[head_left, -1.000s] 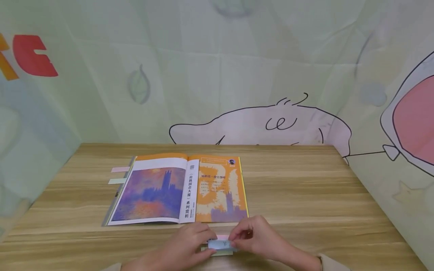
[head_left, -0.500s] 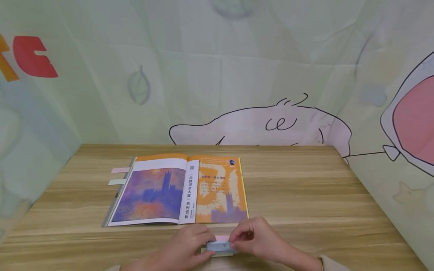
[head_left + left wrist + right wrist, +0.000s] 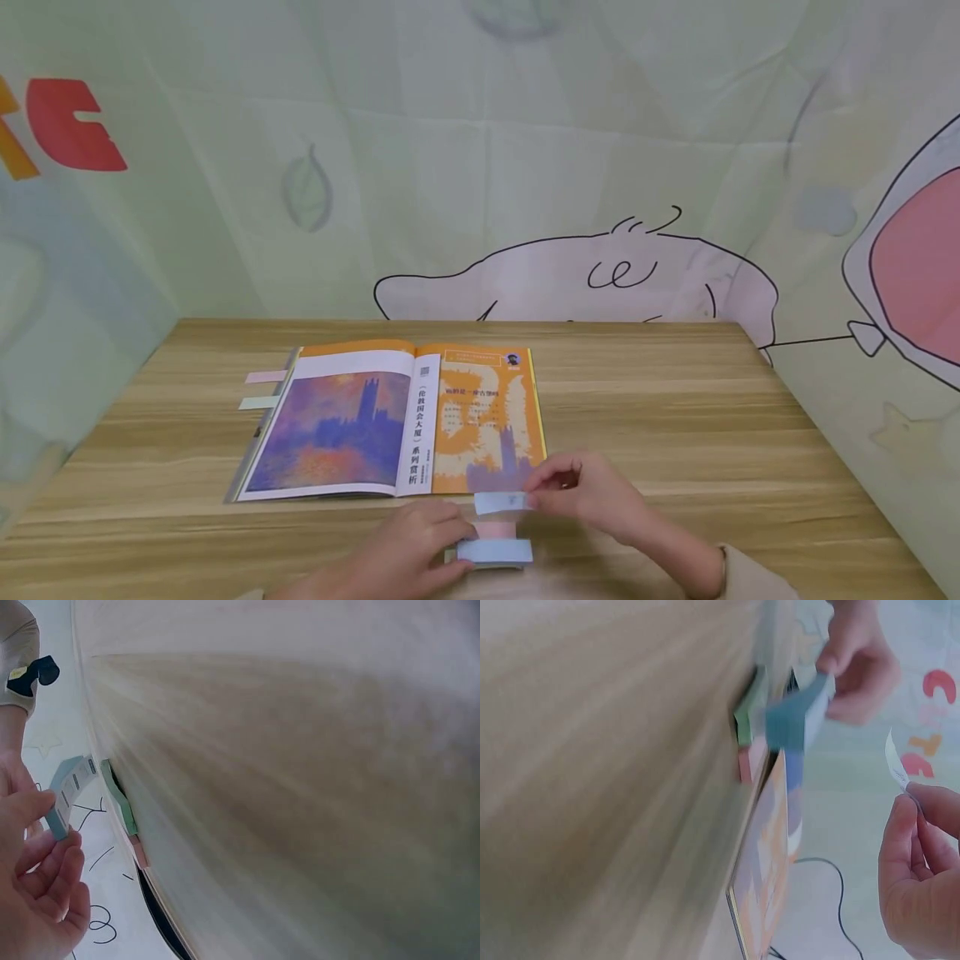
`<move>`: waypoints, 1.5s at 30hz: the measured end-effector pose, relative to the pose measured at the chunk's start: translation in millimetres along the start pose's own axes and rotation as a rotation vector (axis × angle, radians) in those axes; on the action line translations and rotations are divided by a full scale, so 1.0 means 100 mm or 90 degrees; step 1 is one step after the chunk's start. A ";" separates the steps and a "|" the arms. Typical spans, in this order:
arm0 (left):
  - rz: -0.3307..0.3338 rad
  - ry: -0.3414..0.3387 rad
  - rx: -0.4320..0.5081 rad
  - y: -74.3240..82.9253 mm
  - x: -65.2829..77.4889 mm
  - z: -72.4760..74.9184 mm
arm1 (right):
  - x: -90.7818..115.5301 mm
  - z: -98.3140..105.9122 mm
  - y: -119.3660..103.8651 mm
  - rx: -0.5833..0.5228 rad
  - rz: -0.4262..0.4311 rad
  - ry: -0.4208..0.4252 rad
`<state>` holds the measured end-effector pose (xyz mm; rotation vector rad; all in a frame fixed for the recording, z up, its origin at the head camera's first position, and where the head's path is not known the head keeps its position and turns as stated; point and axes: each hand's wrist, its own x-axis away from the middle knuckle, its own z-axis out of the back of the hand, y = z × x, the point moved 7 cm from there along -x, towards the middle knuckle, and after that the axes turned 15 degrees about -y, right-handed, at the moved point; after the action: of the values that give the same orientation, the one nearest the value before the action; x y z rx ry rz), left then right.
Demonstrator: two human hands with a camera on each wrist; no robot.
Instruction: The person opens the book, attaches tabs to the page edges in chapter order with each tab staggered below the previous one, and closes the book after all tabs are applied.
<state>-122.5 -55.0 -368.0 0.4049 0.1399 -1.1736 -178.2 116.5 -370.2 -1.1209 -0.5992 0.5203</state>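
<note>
My left hand (image 3: 408, 546) pinches a pad of blue sticky notes (image 3: 495, 551) at its left end, lifted off the table. Between thumb and fingertips of my right hand (image 3: 592, 500) is a single blue sticky note (image 3: 498, 502), apart from the pad and farther from me, close to the magazine's lower edge. The note curves slightly in the right wrist view and bears a small mark by the fingers. Beneath and beyond the blue pad, a pink sticky note pad (image 3: 497, 530) and a green sticky note pad (image 3: 751, 709) lie on the table, partly hidden from the head view.
An open magazine (image 3: 480, 400) lies on the wooden table (image 3: 675, 400), left of centre. A pink tab (image 3: 265, 377) and a pale green tab (image 3: 258, 402) stick out from its left edge. A printed curtain (image 3: 480, 167) stands behind the table.
The top blue note has come off the pad. My right hand has moved away from me with it, while my left hand stays nearly still, holding the pad.
</note>
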 end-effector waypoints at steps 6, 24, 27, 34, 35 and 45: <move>-0.079 -0.030 0.018 0.06 -0.02 -0.02 | -0.03 0.16 0.05 -0.058 -0.035 0.034; -0.112 -0.109 -0.016 0.09 0.01 -0.17 | -0.12 0.38 0.23 -0.084 -0.049 0.065; -0.108 -0.118 -0.023 0.09 0.01 -0.18 | -0.14 0.44 0.28 -0.067 -0.067 0.079; -0.091 -0.147 0.005 0.08 0.02 -0.18 | -0.18 0.57 0.44 -0.050 -0.111 0.112; -0.089 -0.150 0.011 0.08 0.02 -0.18 | -0.19 0.59 0.45 -0.049 -0.115 0.115; -0.100 -0.153 0.008 0.09 0.04 -0.19 | -0.23 0.72 0.53 -0.071 -0.117 0.143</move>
<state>-110.4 -48.6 -384.7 0.2649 -0.0452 -1.3691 -248.3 167.8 -401.6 -1.1971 -0.5325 0.2005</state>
